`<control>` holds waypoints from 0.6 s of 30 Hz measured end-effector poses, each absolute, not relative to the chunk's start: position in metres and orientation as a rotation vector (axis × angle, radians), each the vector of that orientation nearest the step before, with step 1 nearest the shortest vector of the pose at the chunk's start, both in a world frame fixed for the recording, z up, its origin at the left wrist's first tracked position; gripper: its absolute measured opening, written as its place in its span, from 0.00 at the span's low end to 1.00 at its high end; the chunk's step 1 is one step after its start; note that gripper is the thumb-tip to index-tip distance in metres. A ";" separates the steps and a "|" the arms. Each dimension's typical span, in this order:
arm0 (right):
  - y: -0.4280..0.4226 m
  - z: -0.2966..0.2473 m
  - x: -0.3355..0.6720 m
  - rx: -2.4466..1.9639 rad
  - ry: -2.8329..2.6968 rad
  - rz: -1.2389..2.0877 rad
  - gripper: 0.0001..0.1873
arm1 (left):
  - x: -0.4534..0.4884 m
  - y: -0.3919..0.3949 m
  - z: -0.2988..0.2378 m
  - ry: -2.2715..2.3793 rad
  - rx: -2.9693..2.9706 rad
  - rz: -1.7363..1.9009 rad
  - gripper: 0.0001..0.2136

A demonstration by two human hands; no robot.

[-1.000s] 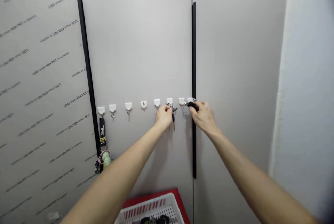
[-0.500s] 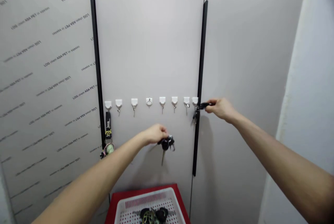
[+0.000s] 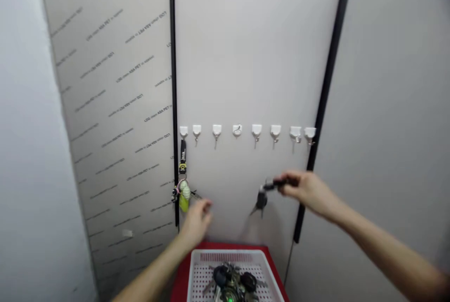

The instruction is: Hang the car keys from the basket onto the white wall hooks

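My right hand (image 3: 311, 194) is closed on a bunch of keys (image 3: 261, 199) by its black fob, and the keys dangle to the left, below the hooks. My left hand (image 3: 197, 221) is slightly blurred, its fingers loosely curled and apart, with nothing seen in them. Just above and left of it hangs a key bunch (image 3: 183, 166) with a black strap and green and yellow charms, on the leftmost white hook (image 3: 183, 132). Below my hands, a white plastic basket (image 3: 192, 274) holds a pile of keys (image 3: 232, 281) with dark fobs.
Several white adhesive hooks (image 3: 256, 130) run in a row across the grey panel. A black vertical strip (image 3: 173, 81) stands left of them and another black strip (image 3: 330, 72) right. The basket rests on a red surface (image 3: 181, 274). A white wall (image 3: 31, 152) stands at the far left.
My right hand has brought its keys down off the rightmost hook. My left hand has let go of its keys and moved down and left. The basket's pile looks bigger. The view has shifted.
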State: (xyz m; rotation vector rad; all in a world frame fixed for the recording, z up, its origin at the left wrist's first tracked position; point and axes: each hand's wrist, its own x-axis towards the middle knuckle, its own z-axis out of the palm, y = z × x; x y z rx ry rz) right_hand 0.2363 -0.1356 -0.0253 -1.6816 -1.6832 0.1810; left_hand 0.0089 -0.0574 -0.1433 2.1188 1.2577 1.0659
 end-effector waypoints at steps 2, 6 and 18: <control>-0.128 -0.079 0.223 -1.708 -1.770 0.422 0.10 | -0.009 -0.040 -0.111 1.380 2.004 1.635 0.12; -0.118 -0.162 0.202 -1.716 -1.951 0.663 0.11 | -0.023 -0.001 -0.065 1.424 1.741 1.850 0.12; -0.126 -0.209 0.200 -1.733 -2.192 0.846 0.11 | -0.025 -0.016 0.000 0.513 1.270 1.805 0.04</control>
